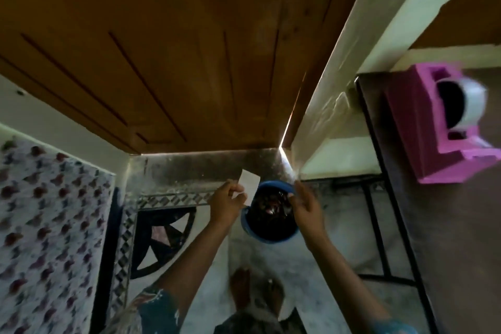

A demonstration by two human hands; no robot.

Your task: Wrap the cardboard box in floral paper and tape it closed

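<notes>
Head view, looking down at the floor. Left hand (226, 206): thumb and fingers pinch a white paper scrap (250, 181) above the far-left rim of a blue bin (271, 239). Right hand (307, 207): raised over the bin's right rim, fingers drawn together; whether it holds anything cannot be told through the blur. Bin: stands on the floor (339, 225) beside the foot of a wooden door (162, 49), dark contents inside. Bare feet (240, 287): just short of the bin. Cardboard box: not in view. Pink tape dispenser (433, 127): near the far edge of the table (461, 238) at right, well apart from both hands. Floral sheet (48, 225): at the left edge, paper or cloth unclear. Risk: the scrap sits over the rim and not the bin's middle, so a loose release could drop it onto the floor. Risk: the table's near edge and dark frame stand close to the right forearm, so a wide swing back could knock them. Open room: bare floor between feet and bin; little to the right.
</notes>
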